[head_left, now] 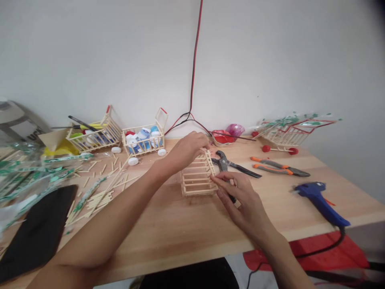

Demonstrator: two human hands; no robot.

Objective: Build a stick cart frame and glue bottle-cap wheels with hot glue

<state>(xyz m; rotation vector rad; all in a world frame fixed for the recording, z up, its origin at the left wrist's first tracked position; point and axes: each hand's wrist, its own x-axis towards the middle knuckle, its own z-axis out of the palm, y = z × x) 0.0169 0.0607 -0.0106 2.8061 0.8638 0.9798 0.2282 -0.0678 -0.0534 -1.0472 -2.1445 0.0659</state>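
Note:
A small basket-like frame of thin wooden sticks sits on the wooden table in front of me. My left hand reaches across to its far side, fingers bent down over the top edge; the fingertips are partly hidden. At the frame's near right corner my right hand pinches the end of a stick between thumb and fingers. Pincers with dark handles lie just behind and beneath my right hand, partly covered by it.
Two stick carts, one with a pen and one with bottle caps, stand at the back left. Loose sticks and a black phone lie left. Right are orange-handled pliers, a blue glue gun and a red-wheeled cart.

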